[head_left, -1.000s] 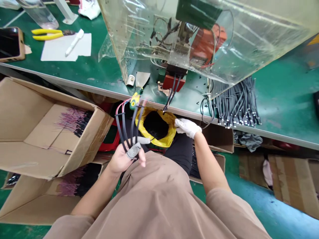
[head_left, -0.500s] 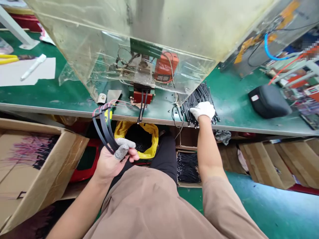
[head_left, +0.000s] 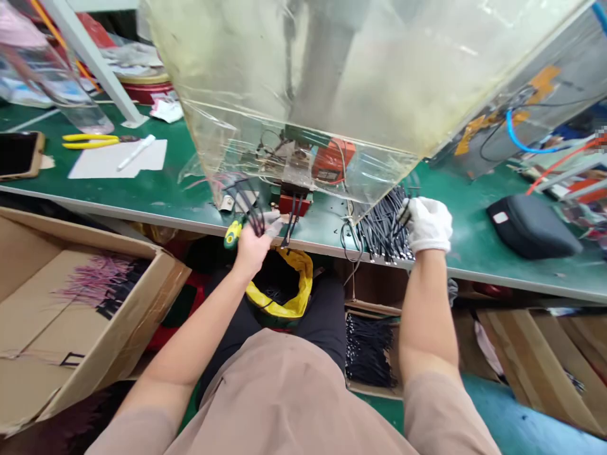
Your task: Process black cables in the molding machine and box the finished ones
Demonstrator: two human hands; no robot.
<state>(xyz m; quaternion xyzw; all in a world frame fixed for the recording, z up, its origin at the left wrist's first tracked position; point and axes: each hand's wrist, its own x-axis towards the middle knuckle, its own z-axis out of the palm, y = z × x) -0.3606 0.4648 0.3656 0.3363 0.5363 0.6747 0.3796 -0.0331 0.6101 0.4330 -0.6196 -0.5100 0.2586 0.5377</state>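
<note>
Black cables (head_left: 257, 220) fill the left hand (head_left: 255, 248); hold them untangled. At three o'clock, the right hand (head_left: 429, 224) curls beside the cable pile (head_left: 385, 222); its grip is unclear.

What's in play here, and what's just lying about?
Part of the job, it seems:
- black cables in the left hand
- cable pile at the right hand
- red block

Apparently just lying about:
- phone
- yellow pliers
- white marker
- paper
- black case
</note>
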